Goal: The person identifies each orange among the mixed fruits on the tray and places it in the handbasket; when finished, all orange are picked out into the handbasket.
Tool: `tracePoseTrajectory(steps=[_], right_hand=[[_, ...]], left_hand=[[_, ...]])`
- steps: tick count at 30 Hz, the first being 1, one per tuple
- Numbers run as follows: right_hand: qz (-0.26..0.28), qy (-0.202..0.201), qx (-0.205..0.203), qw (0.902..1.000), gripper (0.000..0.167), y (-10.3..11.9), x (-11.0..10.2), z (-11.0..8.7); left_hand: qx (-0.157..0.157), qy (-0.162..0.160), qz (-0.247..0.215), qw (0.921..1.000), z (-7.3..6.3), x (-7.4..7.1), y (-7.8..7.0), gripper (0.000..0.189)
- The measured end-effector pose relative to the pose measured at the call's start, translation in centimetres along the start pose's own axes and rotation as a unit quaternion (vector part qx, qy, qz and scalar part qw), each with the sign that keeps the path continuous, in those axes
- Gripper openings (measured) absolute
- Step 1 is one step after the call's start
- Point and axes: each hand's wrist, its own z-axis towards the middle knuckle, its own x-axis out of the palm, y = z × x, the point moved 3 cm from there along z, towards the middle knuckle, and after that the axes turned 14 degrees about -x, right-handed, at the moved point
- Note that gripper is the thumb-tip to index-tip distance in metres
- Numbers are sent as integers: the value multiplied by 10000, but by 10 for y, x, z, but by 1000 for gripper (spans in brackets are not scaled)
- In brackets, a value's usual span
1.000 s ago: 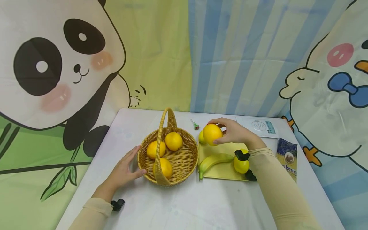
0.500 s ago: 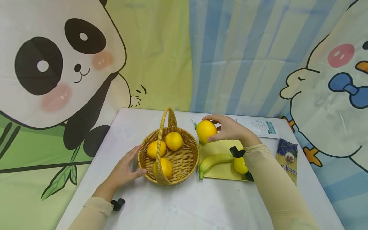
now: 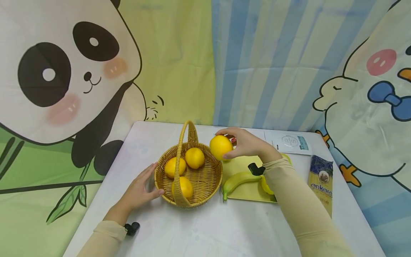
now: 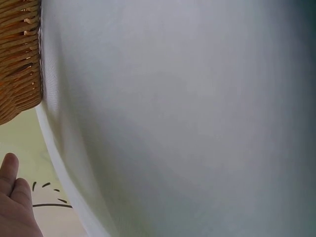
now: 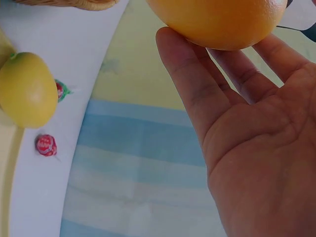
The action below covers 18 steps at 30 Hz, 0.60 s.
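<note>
My right hand point(image 3: 245, 144) holds an orange point(image 3: 221, 147) between thumb and fingers, raised beside the basket's right rim. Seen from the right wrist, the same orange point(image 5: 222, 19) sits at the fingertips. Three more oranges lie in the woven wicker basket point(image 3: 205, 178), which has one tall arched handle. At the basket's left side rests my left hand point(image 3: 138, 189), its thumb at the front rim and its fingers extended along the wall. The left wrist view catches only part of the basket point(image 4: 19, 59) and some of the left fingers point(image 4: 9, 170).
Right of the basket lies a yellow tray point(image 3: 244, 164) with a banana point(image 3: 239, 180) and a yellow fruit partly behind my sleeve. A lemon point(image 5: 28, 91) and two wrapped candies, one a red one point(image 5: 46, 145), show below. An "ankara" packet point(image 3: 321, 185) lies farther right.
My right hand has carried the orange leftward from above the tray to the basket's right rim. The left hand and basket have stayed put.
</note>
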Motion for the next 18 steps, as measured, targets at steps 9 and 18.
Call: tracePoseTrajectory(steps=[9,18], right_hand=[[160,201,-127,9996,78,4,10,12],[193,211,-293,9992,79,9,20,25]], left_hand=[[-13,-11,-25,10000,-2,-1,-1,113],[46,-22,-48,10000,-1,-2,2,113]])
